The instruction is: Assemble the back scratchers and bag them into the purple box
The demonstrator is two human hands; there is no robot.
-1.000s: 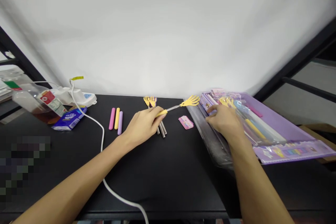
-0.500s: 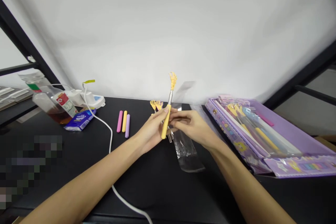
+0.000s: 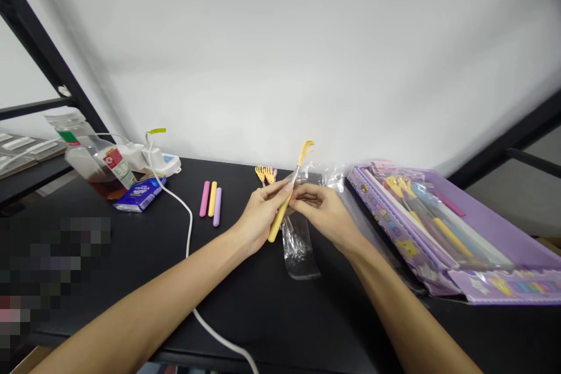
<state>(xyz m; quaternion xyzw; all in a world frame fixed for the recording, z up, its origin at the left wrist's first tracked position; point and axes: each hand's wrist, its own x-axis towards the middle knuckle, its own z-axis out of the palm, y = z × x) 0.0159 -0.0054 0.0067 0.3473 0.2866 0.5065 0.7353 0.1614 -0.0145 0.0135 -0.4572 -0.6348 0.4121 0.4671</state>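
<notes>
My left hand (image 3: 263,215) is closed round a yellow back scratcher (image 3: 280,217), its claw tilted up and to the right above a short metal shaft. Close against it, my right hand (image 3: 326,211) has its fingers pinched together at a clear plastic sleeve (image 3: 300,251), which hangs down below the fingers. Behind my left hand lie more yellow claw heads (image 3: 265,174), their shafts mostly hidden. To the left rest a pink handle (image 3: 204,198), a yellow handle (image 3: 213,198) and a purple handle (image 3: 217,207), side by side on the black table.
A purple display box (image 3: 477,210) with wrapped back scratchers stands at the right. On the left are a bottle of brown liquid (image 3: 99,166), a blue packet (image 3: 140,194) and a white power strip (image 3: 170,163). A white cable (image 3: 190,228) crosses the black table (image 3: 236,310).
The back scratcher has tipped to the right and turned, so its claw shows side-on and lower. The plastic sleeve has shifted with my right hand. The whole view has swung slightly.
</notes>
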